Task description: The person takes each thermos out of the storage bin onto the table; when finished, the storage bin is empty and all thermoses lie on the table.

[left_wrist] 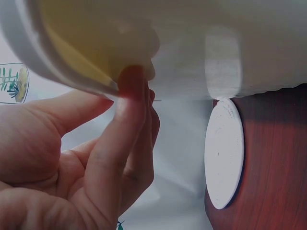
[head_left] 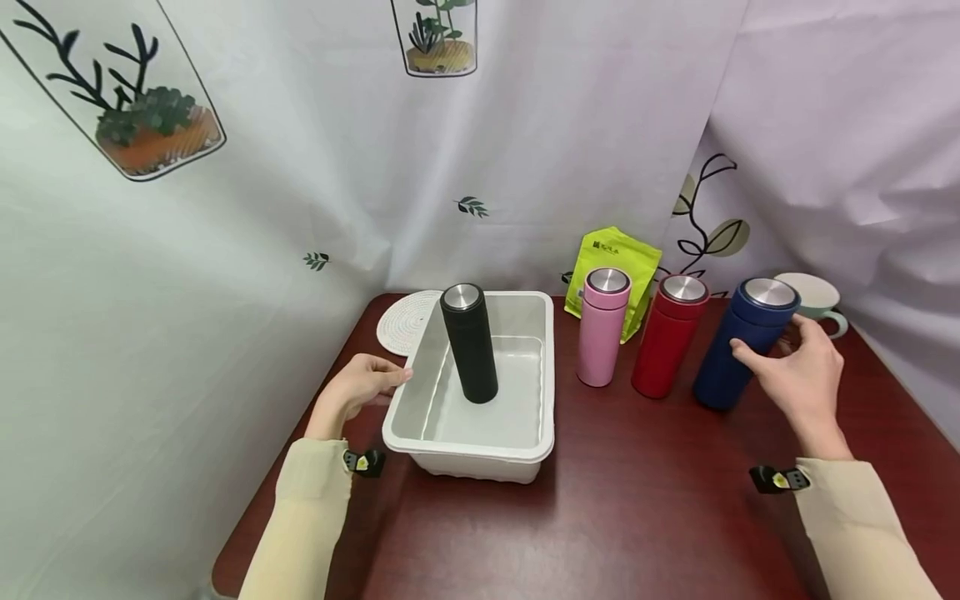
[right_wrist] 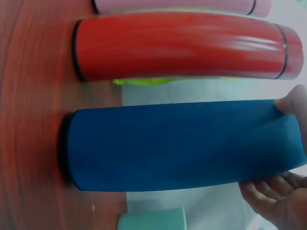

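Note:
My left hand pinches the left rim of a white plastic basin, thumb and fingers on either side of the edge in the left wrist view. Inside the basin a black thermos flask stands upright with a steel-topped lid. At the right, my right hand grips a blue thermos flask near its top, thumb on one side and fingers curled round the other. In the right wrist view the flask's base is at the tabletop. Beside it stand a red thermos flask and a pink one.
A yellow-green pouch leans behind the pink and red flasks. Behind the blue flask is a pale green mug. A round white woven mat lies left of the basin on the dark red table. Printed cloth hangs behind.

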### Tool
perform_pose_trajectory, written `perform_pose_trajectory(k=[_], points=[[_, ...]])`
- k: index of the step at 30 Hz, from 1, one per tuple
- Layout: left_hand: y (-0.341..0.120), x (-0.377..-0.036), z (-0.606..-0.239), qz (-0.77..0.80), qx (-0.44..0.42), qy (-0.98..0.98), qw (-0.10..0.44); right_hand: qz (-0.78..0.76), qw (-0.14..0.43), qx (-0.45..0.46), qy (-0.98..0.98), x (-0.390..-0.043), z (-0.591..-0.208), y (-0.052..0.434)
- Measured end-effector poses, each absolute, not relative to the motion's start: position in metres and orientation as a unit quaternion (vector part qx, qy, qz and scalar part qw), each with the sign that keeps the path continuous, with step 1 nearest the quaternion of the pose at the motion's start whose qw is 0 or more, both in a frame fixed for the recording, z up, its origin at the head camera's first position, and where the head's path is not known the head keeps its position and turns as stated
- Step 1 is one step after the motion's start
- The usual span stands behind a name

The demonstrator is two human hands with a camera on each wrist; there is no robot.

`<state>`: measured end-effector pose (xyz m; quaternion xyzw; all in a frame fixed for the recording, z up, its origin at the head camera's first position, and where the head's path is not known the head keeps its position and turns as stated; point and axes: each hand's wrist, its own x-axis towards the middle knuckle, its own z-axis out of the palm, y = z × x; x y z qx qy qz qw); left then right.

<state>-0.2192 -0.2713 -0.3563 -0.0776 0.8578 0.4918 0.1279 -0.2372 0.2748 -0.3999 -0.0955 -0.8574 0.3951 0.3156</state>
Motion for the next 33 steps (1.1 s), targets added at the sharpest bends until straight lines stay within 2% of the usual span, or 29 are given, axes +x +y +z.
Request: perform_pose_trajectory(k=[15,25,28,33], points=[[-0.274,-0.219,-0.354,0.491,-0.071,0.858,0.130,0.416,0.292,-0.101,-0.855,-0.246,-0.415,0.281],[-0.270,-0.218,-0.357,0.491,-0.072,0.858,0.133,0.458,0.241,-0.114,-0.848,-0.237,-0.418,0.284],[-0.270,-0.218,-0.356,0.495,-0.070,0.855,0.133,0.471,0.274,-0.125,-0.829,-0.235,-0.417,0.282],[-0.271,-0.218,-0.355,0.498,-0.074,0.854,0.132,0.486,0.387,-0.122,-0.774,-0.231,-0.414,0.279]])
